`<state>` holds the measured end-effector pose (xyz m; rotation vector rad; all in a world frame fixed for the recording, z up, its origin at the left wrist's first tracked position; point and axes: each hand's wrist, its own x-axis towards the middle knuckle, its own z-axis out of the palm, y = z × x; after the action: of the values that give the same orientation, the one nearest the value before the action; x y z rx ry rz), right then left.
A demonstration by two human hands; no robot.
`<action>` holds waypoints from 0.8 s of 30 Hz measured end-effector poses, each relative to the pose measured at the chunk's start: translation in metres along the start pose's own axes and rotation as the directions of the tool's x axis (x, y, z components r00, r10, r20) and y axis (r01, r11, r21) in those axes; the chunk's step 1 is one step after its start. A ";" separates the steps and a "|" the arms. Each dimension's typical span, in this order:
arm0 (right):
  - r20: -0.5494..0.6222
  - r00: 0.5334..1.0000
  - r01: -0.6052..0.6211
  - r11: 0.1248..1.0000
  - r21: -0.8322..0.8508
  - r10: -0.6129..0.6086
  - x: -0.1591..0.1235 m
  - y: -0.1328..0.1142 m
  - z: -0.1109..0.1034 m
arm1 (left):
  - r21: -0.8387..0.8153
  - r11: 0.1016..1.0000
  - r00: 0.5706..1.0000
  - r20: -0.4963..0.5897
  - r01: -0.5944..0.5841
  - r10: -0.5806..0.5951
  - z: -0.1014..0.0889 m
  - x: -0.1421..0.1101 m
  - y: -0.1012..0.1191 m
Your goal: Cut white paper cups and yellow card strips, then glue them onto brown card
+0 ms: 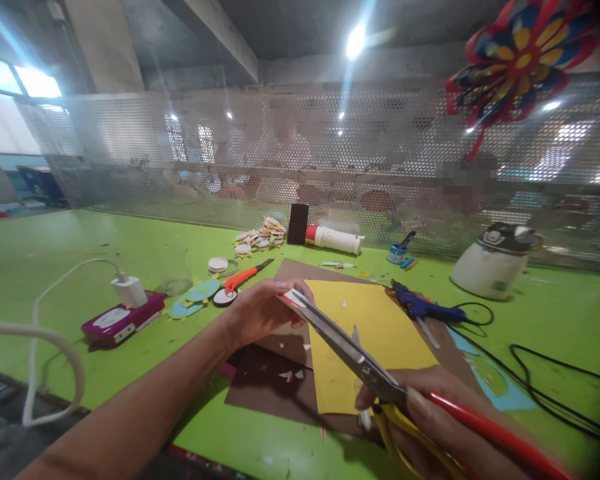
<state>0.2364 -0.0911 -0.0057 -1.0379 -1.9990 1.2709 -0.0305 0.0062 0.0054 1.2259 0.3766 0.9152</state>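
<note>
My left hand [265,310] pinches a small white and red piece of card [294,299] between thumb and fingers. My right hand [440,407] grips scissors [350,353] with yellow handles. Their long metal blades point up and left, the tip at the card. A red rod-shaped thing [485,427] also runs along my right hand; its kind is unclear. Below the blades lies a yellow sheet [380,320] on a brown sheet [265,390], with small white and red paper scraps [290,377] on the brown one.
On the green table [130,240] are a purple power strip [125,320] with a white charger [129,291], an orange-handled knife [245,275], round paper pieces [205,290], a phone [298,225], a white cup stack [335,240], a blue glue gun [425,307] and a kettle [495,260].
</note>
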 end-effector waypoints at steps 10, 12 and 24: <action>0.002 1.000 0.010 1.000 -0.007 -0.010 0.000 -0.018 -0.018 | -0.005 1.000 1.000 0.014 0.015 -0.015 -0.001 0.000 -0.001; -0.001 1.000 0.014 1.000 -0.011 -0.014 -0.001 -0.018 -0.016 | -0.023 1.000 1.000 0.015 0.016 -0.016 -0.001 0.000 -0.002; -0.105 0.992 0.063 0.996 -0.056 -0.069 -0.001 -0.001 0.000 | -0.020 1.000 0.999 -0.046 -0.010 0.009 -0.007 0.001 -0.001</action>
<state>0.2367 -0.0921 -0.0053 -1.0336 -1.9780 1.1103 -0.0344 0.0110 0.0024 1.1908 0.3967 0.9546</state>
